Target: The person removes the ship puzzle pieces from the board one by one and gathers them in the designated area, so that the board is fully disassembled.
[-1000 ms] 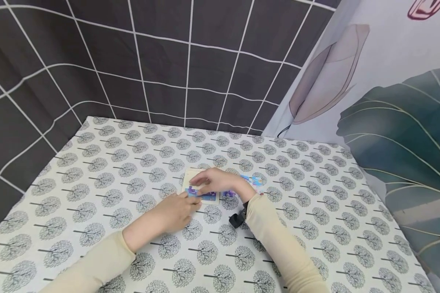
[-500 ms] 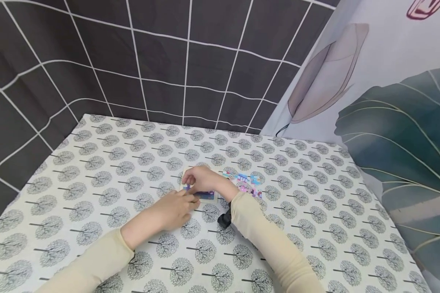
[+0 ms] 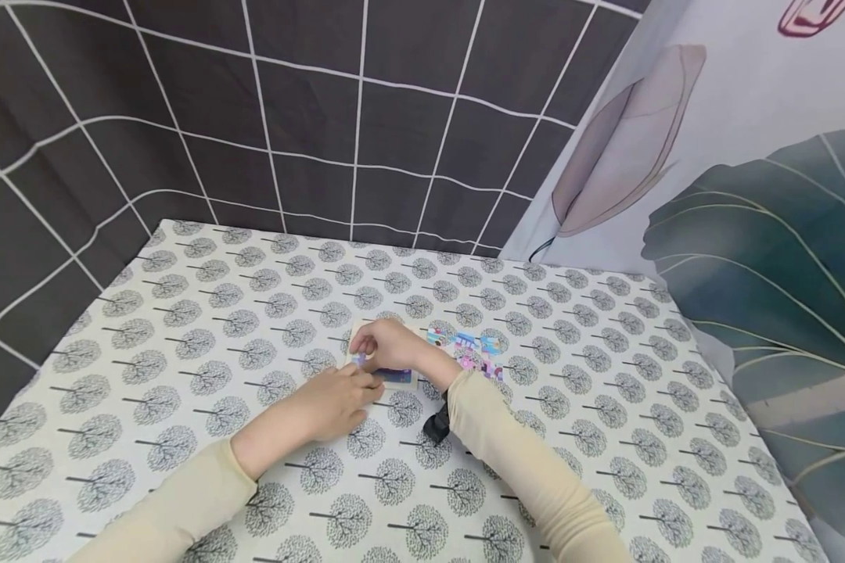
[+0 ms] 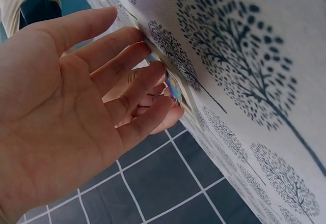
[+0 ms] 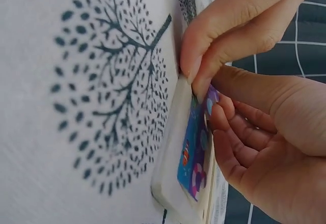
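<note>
A small jigsaw puzzle tray (image 5: 170,147) with a pale rim lies on the cloth, partly filled with blue and purple pieces. My left hand (image 3: 332,403) rests at its near left edge, its extended fingertips touching the rim. Over the tray, my right hand (image 3: 394,346) has its thumb and curled fingers around a purple puzzle piece (image 5: 211,95), which stands tilted above the blue section (image 5: 186,155) with its small orange fish. From the left wrist view, the left palm faces the camera and covers most of the tray (image 4: 192,107).
Several loose puzzle pieces (image 3: 467,342) in pink, blue and purple lie right of the tray. A black wrist camera (image 3: 436,426) sits under the right wrist. The tree-print tablecloth (image 3: 239,485) reaches a dark checked curtain (image 3: 310,117) at the back.
The right hand has shifted slightly left and its fingers have curled in over the tray, uncovering more of the loose pieces. The left hand stays at the tray's edge.
</note>
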The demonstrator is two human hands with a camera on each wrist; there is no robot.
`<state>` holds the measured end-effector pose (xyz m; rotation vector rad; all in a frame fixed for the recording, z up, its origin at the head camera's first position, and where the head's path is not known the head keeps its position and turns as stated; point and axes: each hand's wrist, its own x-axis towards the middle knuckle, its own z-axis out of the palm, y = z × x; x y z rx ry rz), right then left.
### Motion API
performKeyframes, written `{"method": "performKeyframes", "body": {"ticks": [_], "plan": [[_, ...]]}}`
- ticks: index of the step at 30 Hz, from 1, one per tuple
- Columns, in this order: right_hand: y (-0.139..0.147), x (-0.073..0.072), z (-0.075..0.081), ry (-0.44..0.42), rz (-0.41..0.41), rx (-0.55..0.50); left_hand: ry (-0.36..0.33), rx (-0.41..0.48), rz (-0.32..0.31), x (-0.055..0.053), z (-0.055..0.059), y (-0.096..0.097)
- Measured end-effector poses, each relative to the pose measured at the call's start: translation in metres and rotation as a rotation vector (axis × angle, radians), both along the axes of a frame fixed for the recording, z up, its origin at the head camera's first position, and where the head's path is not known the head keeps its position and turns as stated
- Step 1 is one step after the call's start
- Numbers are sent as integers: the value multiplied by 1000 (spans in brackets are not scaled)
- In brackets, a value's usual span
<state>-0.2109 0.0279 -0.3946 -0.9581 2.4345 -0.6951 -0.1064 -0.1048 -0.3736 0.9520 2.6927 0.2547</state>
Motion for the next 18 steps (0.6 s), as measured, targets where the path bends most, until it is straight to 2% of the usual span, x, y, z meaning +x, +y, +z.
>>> {"method": "performKeyframes", "body": {"ticks": [6, 13, 18], "plan": [[1, 3, 0, 6, -5, -58, -5, 2, -6, -1, 0, -1], [6, 7, -1, 46, 3, -78, -58, 61, -5, -6, -3, -7], [9, 8, 0, 81, 41, -78, -51, 31, -11, -4, -2, -7]]}}
